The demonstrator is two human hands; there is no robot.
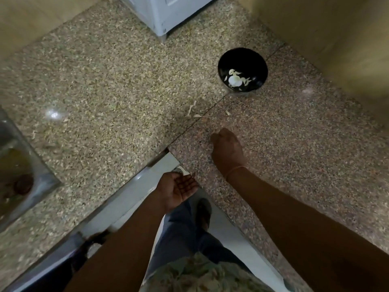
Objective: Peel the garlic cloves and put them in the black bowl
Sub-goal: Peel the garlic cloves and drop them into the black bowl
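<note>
Seemingly near end: black bowl point(242, 60), upper right of centre, holds pale garlic point(233, 81) plus skins. No unpeeled cloves visible. Peel scraps point(192, 108) loose on counter point(105, 102) mid-frame, probably awaiting clearing. Left hand point(179, 189) cupped palm-up at counter edge, apparently empty. Right hand point(227, 148) knuckles-up, fingers curled under; contents unclear.

Sink point(14, 165) off L edge, white appliance point(168, 13) off top, pale bits point(234, 81) in black bowl point(242, 56) too blurry.

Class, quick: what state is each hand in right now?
Left hand: open, palm up.
Right hand: curled, back up; cannot tell if it holds anything.
</note>
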